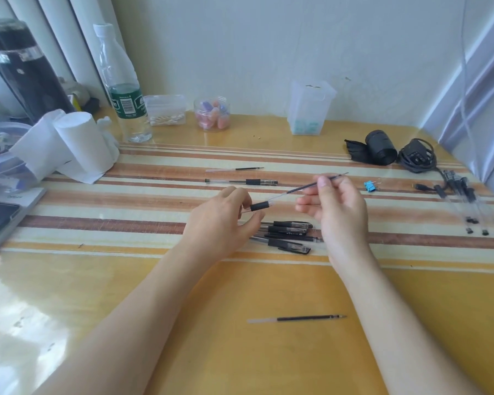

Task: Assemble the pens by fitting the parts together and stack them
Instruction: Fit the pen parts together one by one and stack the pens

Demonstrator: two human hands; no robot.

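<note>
My left hand (221,216) grips a clear pen barrel with a black rubber grip (259,206), its open end pointing right. My right hand (335,208) pinches a black ink refill (305,187) near its tip, and the refill's tail end sits in the barrel's mouth. Below my hands lies a stack of several assembled black pens (287,235). A loose refill (297,319) lies near the table's front. Farther back lie another pen (241,182) and a refill (234,169).
Several clear barrels with black end caps (468,206) lie at the right by a blue binder clip (370,186), a black pouch and cable (417,155). A water bottle (123,89), paper rolls (66,143), jars and a plastic cup (310,108) line the back.
</note>
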